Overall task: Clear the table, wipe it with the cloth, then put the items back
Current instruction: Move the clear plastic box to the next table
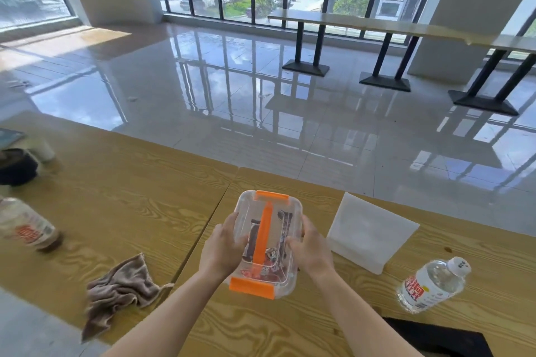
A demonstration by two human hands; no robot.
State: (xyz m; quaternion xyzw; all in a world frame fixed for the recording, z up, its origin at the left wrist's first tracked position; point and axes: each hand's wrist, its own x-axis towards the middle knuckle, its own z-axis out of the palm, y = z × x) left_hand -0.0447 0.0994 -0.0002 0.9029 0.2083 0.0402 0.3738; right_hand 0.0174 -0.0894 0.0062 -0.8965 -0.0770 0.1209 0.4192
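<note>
Both hands clasp the clear box [268,243] by its long sides — left hand [223,252], right hand [311,252] — probably to keep it level, above the table [130,211]. The cloth [121,287] lies crumpled near the table's front edge.
</note>
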